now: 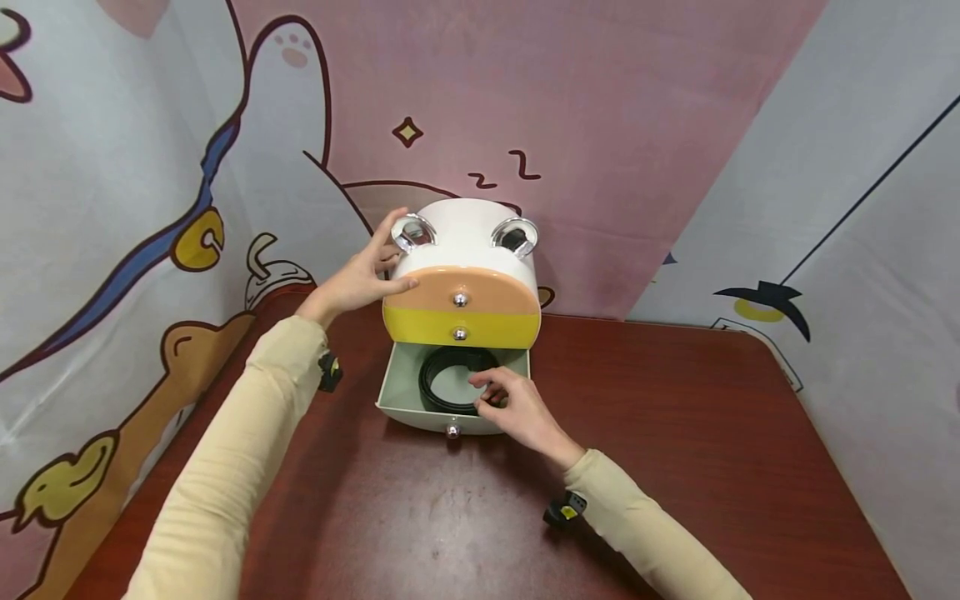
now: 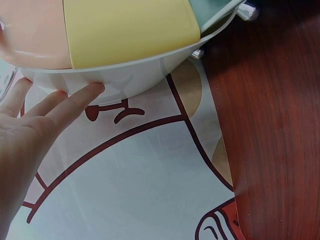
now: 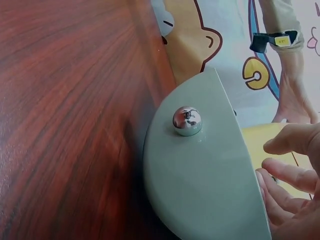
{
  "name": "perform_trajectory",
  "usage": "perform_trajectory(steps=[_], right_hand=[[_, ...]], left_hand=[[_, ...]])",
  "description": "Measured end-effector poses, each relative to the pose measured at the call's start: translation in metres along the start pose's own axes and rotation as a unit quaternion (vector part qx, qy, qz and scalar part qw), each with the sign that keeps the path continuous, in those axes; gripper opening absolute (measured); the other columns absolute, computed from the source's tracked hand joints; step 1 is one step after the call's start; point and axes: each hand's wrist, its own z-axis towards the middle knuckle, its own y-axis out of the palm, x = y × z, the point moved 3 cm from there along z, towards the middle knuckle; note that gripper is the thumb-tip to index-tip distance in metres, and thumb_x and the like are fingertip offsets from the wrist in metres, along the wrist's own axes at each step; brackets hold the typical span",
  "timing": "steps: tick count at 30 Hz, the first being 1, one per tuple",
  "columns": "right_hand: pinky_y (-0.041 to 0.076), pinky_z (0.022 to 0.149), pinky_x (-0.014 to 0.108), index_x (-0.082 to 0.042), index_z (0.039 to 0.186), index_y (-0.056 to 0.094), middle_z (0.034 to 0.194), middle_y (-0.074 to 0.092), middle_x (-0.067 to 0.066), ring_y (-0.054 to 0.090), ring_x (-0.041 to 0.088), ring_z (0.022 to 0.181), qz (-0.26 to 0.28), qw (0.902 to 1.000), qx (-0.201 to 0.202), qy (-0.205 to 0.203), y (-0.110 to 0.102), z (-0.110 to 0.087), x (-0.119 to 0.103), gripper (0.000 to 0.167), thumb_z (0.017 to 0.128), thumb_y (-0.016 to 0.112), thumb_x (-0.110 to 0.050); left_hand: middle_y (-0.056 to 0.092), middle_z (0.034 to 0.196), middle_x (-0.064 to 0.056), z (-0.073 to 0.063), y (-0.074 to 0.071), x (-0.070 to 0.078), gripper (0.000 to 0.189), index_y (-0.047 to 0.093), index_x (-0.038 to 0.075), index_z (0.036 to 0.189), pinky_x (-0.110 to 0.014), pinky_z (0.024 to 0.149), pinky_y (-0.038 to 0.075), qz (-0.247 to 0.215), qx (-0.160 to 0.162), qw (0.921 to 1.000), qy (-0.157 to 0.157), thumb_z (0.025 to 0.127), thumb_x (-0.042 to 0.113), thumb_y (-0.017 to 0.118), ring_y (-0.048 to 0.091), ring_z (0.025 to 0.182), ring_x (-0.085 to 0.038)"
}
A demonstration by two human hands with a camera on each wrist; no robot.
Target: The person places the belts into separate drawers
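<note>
A small frog-shaped drawer cabinet [image 1: 468, 237] stands on the table, white with an orange drawer, a yellow drawer and a pale green bottom drawer [image 1: 397, 379] pulled out. Inside that drawer lies a coiled black belt [image 1: 431, 383]. My left hand [image 1: 356, 279] rests against the cabinet's left side, fingers extended along the white shell [image 2: 120, 82], thumb on the orange front. Over the drawer's right front edge is my right hand [image 1: 521, 408], its fingers loosely bent beside the belt, thumb and forefinger apart. The drawer's front panel [image 3: 200, 170] hides some of its fingertips in the right wrist view.
The cabinet is near the back of a reddish-brown wooden table [image 1: 660, 433]. Behind and beside it hangs cartoon-printed cloth [image 1: 585, 150]. A round silver knob [image 1: 452, 431] sticks out from the open drawer's front.
</note>
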Motion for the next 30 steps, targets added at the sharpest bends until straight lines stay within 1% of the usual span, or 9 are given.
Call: perform_trajectory(steps=[2, 8, 11, 16, 22, 26, 30], right_hand=[[0.053, 0.070, 0.029, -0.002, 0.106, 0.069, 0.096, 0.065, 0.007, 0.061, 0.015, 0.076, -0.002, 1.0000, 0.001, -0.006, 0.001, 0.000, -0.001, 0.027, 0.080, 0.070, 0.003], [0.053, 0.070, 0.032, -0.001, 0.105, 0.069, 0.097, 0.066, 0.012, 0.062, 0.023, 0.078, -0.009, 0.9996, 0.003, -0.026, 0.003, -0.001, -0.004, 0.027, 0.079, 0.072, 0.003], [0.052, 0.071, 0.032, -0.001, 0.105, 0.069, 0.097, 0.066, 0.011, 0.062, 0.023, 0.079, -0.012, 0.9995, 0.000, -0.029, 0.005, -0.002, -0.006, 0.027, 0.079, 0.073, 0.002], [0.052, 0.073, 0.032, -0.003, 0.105, 0.070, 0.098, 0.067, 0.009, 0.061, 0.020, 0.082, -0.014, 0.9996, -0.012, -0.022, 0.008, -0.004, -0.011, 0.024, 0.081, 0.072, 0.000], [0.053, 0.072, 0.035, 0.000, 0.105, 0.070, 0.101, 0.067, 0.007, 0.061, 0.023, 0.085, -0.006, 0.9993, -0.020, -0.030, 0.013, -0.006, -0.018, 0.023, 0.082, 0.069, 0.001], [0.053, 0.070, 0.031, 0.001, 0.104, 0.070, 0.098, 0.067, 0.007, 0.061, 0.021, 0.082, -0.001, 0.9992, -0.026, -0.030, 0.016, -0.008, -0.020, 0.023, 0.081, 0.068, 0.002], [0.052, 0.070, 0.028, 0.001, 0.103, 0.070, 0.096, 0.068, 0.008, 0.062, 0.015, 0.078, 0.013, 0.9988, -0.036, -0.030, 0.020, -0.011, -0.022, 0.022, 0.081, 0.068, 0.003]], left_hand=[[0.035, 0.147, -0.025, 0.003, 0.000, -0.008, 0.098, 0.003, 0.040, 0.153, -0.059, 0.105, 0.029, 0.003, 0.003, 1.0000, 0.002, 0.089, 0.011, 0.071, 0.030, 0.133, -0.050], [0.038, 0.146, -0.020, 0.004, -0.001, -0.011, 0.097, 0.006, 0.049, 0.150, -0.056, 0.105, 0.030, 0.010, 0.008, 0.9999, 0.005, 0.089, 0.014, 0.072, 0.032, 0.133, -0.047], [0.039, 0.145, -0.020, 0.003, -0.001, -0.010, 0.096, 0.006, 0.050, 0.150, -0.056, 0.105, 0.030, 0.010, 0.009, 0.9999, 0.006, 0.089, 0.015, 0.072, 0.032, 0.133, -0.047], [0.040, 0.144, -0.022, 0.003, -0.001, -0.011, 0.097, 0.005, 0.047, 0.151, -0.058, 0.105, 0.029, 0.008, 0.006, 0.9999, 0.007, 0.089, 0.014, 0.072, 0.032, 0.133, -0.048], [0.042, 0.143, -0.021, 0.002, 0.000, -0.010, 0.096, 0.006, 0.051, 0.150, -0.059, 0.104, 0.029, 0.005, 0.007, 1.0000, 0.002, 0.089, 0.015, 0.072, 0.032, 0.133, -0.047], [0.041, 0.143, -0.021, 0.001, 0.000, -0.009, 0.096, 0.007, 0.051, 0.149, -0.058, 0.104, 0.030, 0.003, 0.009, 1.0000, -0.001, 0.089, 0.015, 0.072, 0.033, 0.133, -0.047], [0.039, 0.145, -0.021, 0.001, 0.000, -0.008, 0.096, 0.007, 0.049, 0.150, -0.059, 0.104, 0.030, 0.004, 0.010, 0.9999, -0.002, 0.089, 0.015, 0.072, 0.033, 0.133, -0.047]])
